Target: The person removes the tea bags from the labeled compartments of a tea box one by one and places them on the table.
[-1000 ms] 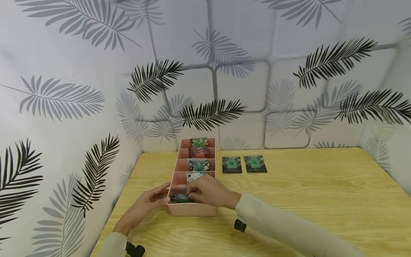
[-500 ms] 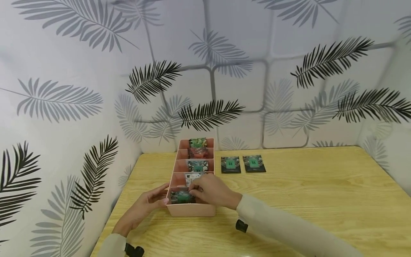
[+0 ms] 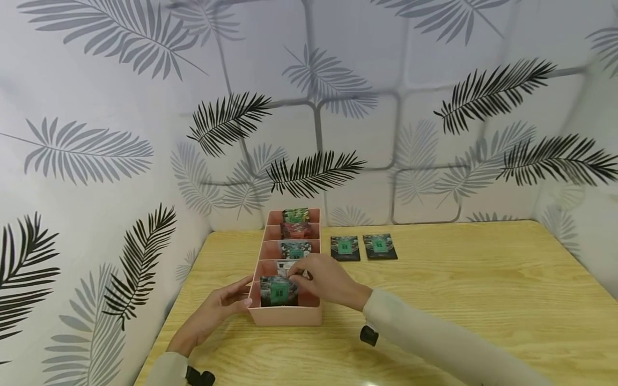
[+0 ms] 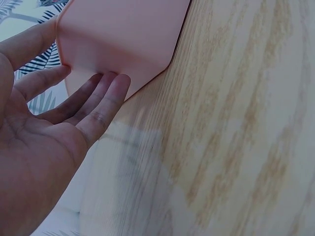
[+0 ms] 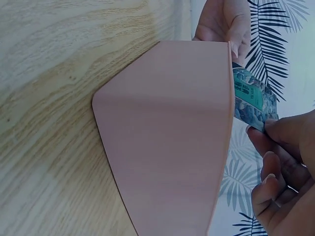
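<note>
Although it rises above the rim, the dark packet (image 3: 279, 292) with green label is at the nearest compartment of the pink box (image 3: 287, 316). Its upper right corner is pinched between thumb and finger of the right hand (image 3: 328, 277). The left hand (image 3: 223, 306) touches the box near its left front corner, the fingers loosely extended. Other packets (image 3: 296, 231) stand in the farther compartments; two dark packets (image 3: 345, 248) lie on the wooden table (image 3: 458, 300), right of the box.
</note>
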Demonstrator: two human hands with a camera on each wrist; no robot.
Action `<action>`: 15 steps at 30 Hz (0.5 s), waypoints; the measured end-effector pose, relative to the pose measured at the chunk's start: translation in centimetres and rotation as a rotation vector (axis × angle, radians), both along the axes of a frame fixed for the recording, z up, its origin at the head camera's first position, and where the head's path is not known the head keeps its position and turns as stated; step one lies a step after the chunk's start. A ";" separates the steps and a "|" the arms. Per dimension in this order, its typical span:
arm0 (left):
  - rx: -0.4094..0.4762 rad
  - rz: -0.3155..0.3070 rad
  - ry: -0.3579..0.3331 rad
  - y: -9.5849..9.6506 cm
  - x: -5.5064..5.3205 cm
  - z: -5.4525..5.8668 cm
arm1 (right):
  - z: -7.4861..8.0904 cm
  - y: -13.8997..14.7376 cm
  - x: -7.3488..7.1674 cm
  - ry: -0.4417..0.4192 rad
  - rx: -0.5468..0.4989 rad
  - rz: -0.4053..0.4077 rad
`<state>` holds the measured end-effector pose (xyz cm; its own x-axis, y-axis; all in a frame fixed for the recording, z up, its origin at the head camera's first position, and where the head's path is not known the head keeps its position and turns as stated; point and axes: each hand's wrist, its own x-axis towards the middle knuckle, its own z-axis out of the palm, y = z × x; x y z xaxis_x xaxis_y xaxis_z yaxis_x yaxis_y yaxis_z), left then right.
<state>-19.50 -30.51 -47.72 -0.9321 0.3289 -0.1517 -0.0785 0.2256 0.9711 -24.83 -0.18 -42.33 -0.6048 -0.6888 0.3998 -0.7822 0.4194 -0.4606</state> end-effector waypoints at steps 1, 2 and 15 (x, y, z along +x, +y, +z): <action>0.000 0.001 -0.003 0.0 0.0 0.0 | 0.0 0.1 -0.1 0.009 -0.008 -0.004; 0.002 0.002 -0.005 0.0 0.0 0.1 | 0.1 0.2 -0.2 0.014 -0.020 -0.008; 0.004 -0.003 0.005 0.1 0.0 0.0 | 1.2 1.9 -0.6 0.023 -0.087 -0.064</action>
